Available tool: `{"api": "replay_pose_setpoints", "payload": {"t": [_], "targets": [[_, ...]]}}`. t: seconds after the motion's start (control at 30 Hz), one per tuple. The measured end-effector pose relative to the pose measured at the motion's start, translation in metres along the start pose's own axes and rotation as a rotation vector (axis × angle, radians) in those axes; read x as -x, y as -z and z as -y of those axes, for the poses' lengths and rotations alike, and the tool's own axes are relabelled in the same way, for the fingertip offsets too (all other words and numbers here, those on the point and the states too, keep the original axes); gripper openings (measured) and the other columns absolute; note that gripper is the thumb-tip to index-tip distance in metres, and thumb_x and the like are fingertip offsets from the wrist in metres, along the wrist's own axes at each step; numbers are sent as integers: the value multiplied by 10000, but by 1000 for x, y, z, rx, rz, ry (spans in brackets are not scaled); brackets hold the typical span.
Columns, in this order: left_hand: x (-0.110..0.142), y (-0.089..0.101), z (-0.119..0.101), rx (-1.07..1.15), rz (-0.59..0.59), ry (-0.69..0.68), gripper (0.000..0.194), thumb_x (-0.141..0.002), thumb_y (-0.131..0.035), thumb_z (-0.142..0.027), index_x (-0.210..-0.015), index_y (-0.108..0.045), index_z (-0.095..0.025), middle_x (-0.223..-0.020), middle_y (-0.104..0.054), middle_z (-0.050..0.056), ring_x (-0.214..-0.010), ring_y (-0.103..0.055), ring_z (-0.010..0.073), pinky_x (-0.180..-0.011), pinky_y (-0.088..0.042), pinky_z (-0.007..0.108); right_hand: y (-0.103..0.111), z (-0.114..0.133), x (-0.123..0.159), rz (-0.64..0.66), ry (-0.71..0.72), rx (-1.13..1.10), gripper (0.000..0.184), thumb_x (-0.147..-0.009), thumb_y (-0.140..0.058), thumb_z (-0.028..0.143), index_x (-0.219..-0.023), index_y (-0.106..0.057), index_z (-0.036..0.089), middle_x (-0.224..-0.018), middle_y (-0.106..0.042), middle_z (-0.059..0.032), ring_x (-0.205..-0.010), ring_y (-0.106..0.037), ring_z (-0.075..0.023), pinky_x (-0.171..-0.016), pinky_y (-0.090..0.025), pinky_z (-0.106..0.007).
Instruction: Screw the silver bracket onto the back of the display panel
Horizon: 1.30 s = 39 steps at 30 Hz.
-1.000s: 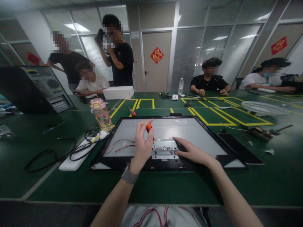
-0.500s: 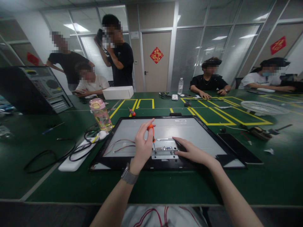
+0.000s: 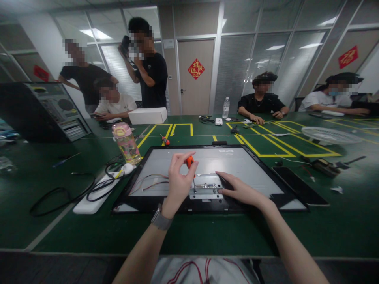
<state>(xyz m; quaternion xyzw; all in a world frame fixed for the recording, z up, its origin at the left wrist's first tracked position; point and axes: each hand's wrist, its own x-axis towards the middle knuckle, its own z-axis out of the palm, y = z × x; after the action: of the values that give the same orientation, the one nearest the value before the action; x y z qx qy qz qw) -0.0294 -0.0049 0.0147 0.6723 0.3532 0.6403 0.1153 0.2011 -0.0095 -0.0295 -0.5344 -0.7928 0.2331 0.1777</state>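
A screwdriver with an orange handle [image 3: 190, 162] stands nearly upright in my left hand [image 3: 179, 173], its thumb and fingers closed round the handle. The shaft points down at the left side of a metal bracket [image 3: 207, 194] with video ports. Whether the tip sits in a screw is too small to tell. Under both hands lies a monitor panel [image 3: 154, 161] with a grey back and black frame. My right hand [image 3: 238, 188] rests with fingers stretched out on the right side of the bracket. Thin wires [image 3: 152, 182] run across the panel, left of my left hand.
Left of the panel are a white power strip [image 3: 89, 205] with black cables and a pink-lidded bottle [image 3: 126, 144]. A black phone-like slab [image 3: 299, 185] lies at the right. A computer case [image 3: 56, 112] stands far left. Several people sit or stand across the table [image 3: 207, 236].
My left thumb and fingers have shifted round the orange handle, and the thumb is further right. My right hand stays in place on the bracket.
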Motion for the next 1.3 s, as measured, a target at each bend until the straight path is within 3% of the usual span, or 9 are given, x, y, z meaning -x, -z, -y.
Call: {"api": "replay_pose_setpoints", "payload": {"t": [0.2,0.4,0.57,0.73,0.9,1.07,1.2,1.3], "targets": [[0,1,-1,48,53,21,288,-910,-454,-154,-1125,-627,-240,-990,-617,45,-903,-569,170,-813,-453,303,0,0,1,-2,-2,-1,668,-827,-564,430,-1420,-362,199,-1476,-388,-102,-1346,-373,-268,-1126,-282,-431],[0,1,0,-3,6,-1,220,-851,-592,-198,-1061,-654,-227,-923,-586,31,-833,-554,158,-794,-459,298,-2,-2,-1,-9,5,-9,673,-821,-571,427,-1417,-367,190,-1472,-393,-110,-1342,-378,-275,-1124,-280,-442],[0,0,1,60,65,54,279,-904,-477,-169,-1142,-609,-229,-1000,-620,46,-915,-578,165,-833,-461,305,-2,-4,-3,-18,24,-17,674,-819,-580,418,-1414,-373,179,-1468,-399,-114,-1340,-380,-271,-1125,-279,-432],[0,1,1,-2,21,25,259,-843,-599,-193,-1097,-633,-228,-873,-563,14,-816,-551,150,-806,-459,294,-2,-2,-1,-14,14,-18,674,-820,-582,420,-1415,-370,186,-1466,-403,-108,-1340,-381,-269,-1125,-282,-429],[1,0,2,57,82,60,311,-898,-471,-150,-1179,-581,-224,-974,-610,41,-905,-571,161,-836,-454,302,-2,-2,-1,-8,7,-13,682,-823,-582,426,-1420,-362,182,-1474,-391,-108,-1345,-372,-267,-1128,-276,-423],[0,1,2,-44,3,20,234,-830,-620,-220,-1063,-638,-214,-892,-588,25,-808,-560,156,-793,-461,292,-2,-3,-2,-10,6,-9,677,-823,-582,414,-1418,-366,175,-1469,-397,-111,-1341,-379,-263,-1126,-280,-421],[1,3,2,9,51,54,279,-895,-476,-171,-1137,-605,-218,-978,-626,45,-897,-586,167,-820,-464,299,-2,-3,-2,-10,7,-14,677,-822,-580,421,-1418,-366,182,-1471,-394,-109,-1343,-377,-263,-1126,-280,-423],[1,2,2,0,34,40,275,-883,-502,-155,-1132,-607,-207,-962,-625,46,-885,-588,164,-817,-466,295,-2,-2,-2,-11,9,-14,676,-821,-579,412,-1418,-365,179,-1470,-395,-111,-1342,-377,-262,-1126,-281,-420]]}}
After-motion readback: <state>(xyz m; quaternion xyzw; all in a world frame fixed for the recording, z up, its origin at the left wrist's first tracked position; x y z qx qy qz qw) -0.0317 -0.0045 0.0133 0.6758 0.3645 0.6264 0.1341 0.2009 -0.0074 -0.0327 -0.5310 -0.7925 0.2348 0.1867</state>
